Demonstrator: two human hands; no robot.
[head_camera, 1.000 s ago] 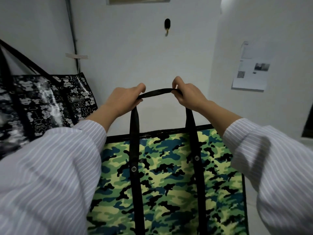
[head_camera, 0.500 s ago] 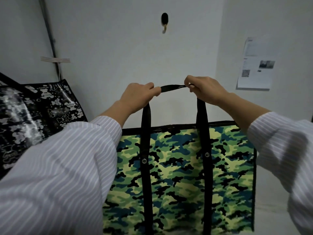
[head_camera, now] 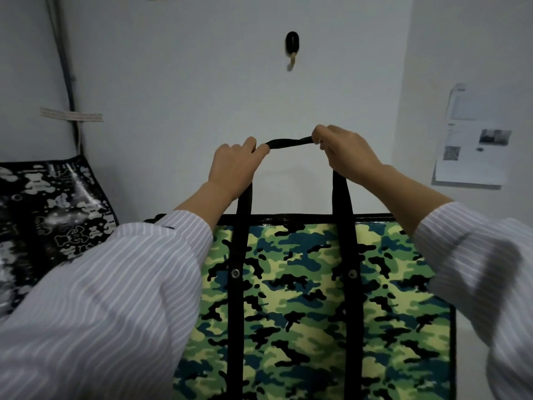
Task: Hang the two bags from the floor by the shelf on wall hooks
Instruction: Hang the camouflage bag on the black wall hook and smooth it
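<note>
Green camouflage bag point(head_camera: 302, 298), glossy, black-trimmed: my left hand point(head_camera: 233, 166) and right hand point(head_camera: 346, 151) each grip its strap point(head_camera: 288, 142) below the wall hook point(head_camera: 292, 50); black-printed bag point(head_camera: 57, 220) at left.

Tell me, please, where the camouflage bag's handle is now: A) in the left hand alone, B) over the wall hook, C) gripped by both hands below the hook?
C: the left hand and right hand both grip the handle, and the wall hook above it is bare.

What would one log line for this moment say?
camo bag: held below hook | left hand: grips strap | right hand: grips strap | hook: bare
</note>
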